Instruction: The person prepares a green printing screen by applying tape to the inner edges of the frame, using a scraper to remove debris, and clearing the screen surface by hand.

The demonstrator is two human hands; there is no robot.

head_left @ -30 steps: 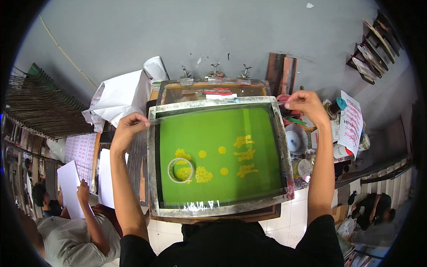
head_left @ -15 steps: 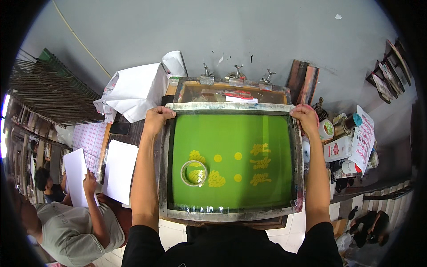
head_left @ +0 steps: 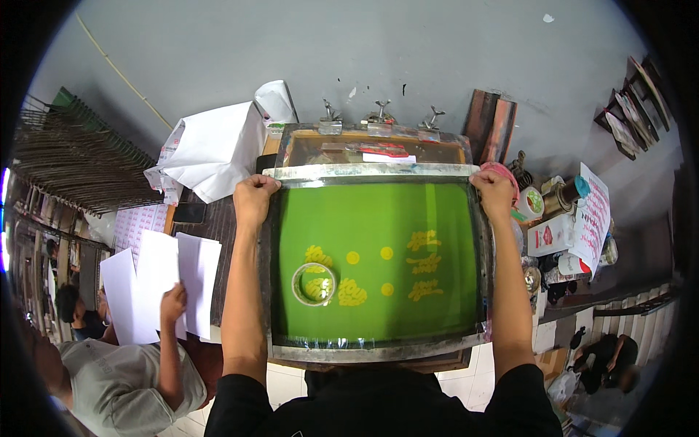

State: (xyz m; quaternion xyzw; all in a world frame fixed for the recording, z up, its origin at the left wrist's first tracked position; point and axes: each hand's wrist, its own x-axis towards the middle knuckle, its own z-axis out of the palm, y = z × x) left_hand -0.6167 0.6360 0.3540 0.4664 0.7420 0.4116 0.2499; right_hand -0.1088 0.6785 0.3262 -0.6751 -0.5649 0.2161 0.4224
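Note:
A silk-screen frame (head_left: 378, 172) with pale metallic edges lies before me. Its green mesh (head_left: 378, 218) carries yellow lettering-like shapes and several yellow dots. At the frame's far left corner my left hand (head_left: 255, 198) is closed, its thumb and fingers pinching the edge. The far right corner is gripped the same way by my right hand (head_left: 493, 195). A roll of tape (head_left: 295, 285) rests flat on the mesh toward the near left, over some of the yellow shapes, apart from both hands.
Behind the frame stands a board with metal wing-nut clamps (head_left: 381, 113). A white paper-wrapped bundle (head_left: 218, 149) sits at the back left. A co-worker's hand (head_left: 173, 302) holds white sheets (head_left: 158, 273) at left. Cans and tubs (head_left: 564, 200) crowd the right side.
The co-worker's hand has moved right with a white sheet, toward the other sheet on the table. My hands keep their grip on the frame; the whole view has shifted slightly.

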